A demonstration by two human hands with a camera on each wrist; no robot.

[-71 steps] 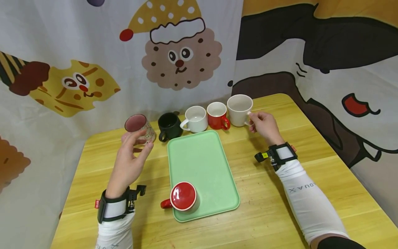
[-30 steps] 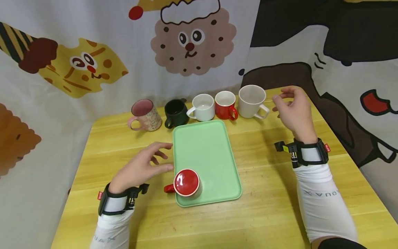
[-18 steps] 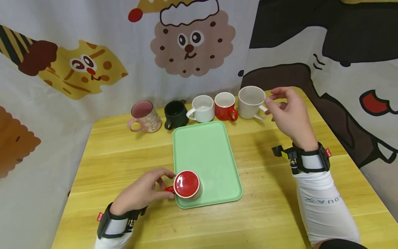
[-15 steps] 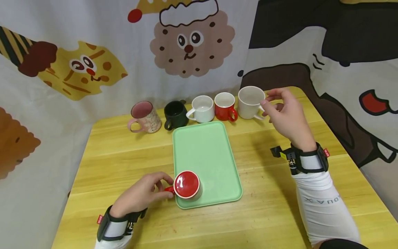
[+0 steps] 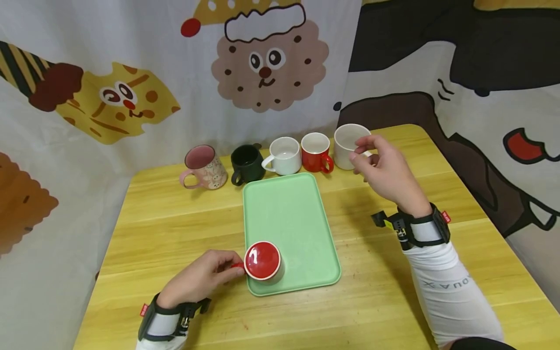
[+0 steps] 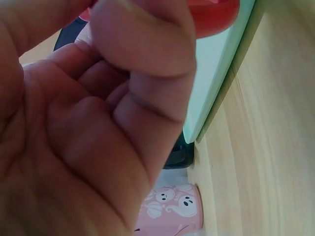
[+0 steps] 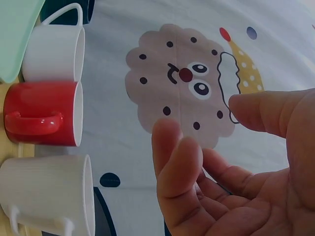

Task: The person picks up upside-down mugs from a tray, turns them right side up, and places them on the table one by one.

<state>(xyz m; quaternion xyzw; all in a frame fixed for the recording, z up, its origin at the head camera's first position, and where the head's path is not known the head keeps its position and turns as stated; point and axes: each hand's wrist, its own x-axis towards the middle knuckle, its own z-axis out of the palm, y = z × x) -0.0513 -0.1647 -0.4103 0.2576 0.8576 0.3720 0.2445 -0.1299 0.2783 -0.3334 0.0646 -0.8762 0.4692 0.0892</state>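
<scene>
My left hand [image 5: 194,281] pinches the red handle of a mug [image 5: 262,261] at the near left corner of a green tray [image 5: 290,214]. That mug shows a glossy red round top ringed in white. In the left wrist view curled fingers hide most of the handle, and the mug's red side [image 6: 216,19] shows behind them. My right hand [image 5: 387,172] hovers at the large white mug [image 5: 345,146] at the right end of the back row, overlapping its handle. The right wrist view shows thumb and fingers apart with nothing between them, beside the white mug [image 7: 47,194].
Along the back of the wooden table [image 5: 175,233] stand a pink patterned mug [image 5: 210,170], a black mug [image 5: 247,164], a small white mug [image 5: 285,155] and a red mug [image 5: 316,153]. A printed curtain [image 5: 175,43] hangs right behind them.
My left hand has come down from near the pink mug to the tray mug's handle and gripped it. My right hand released the large white mug's handle, drew away right, then moved back over it.
</scene>
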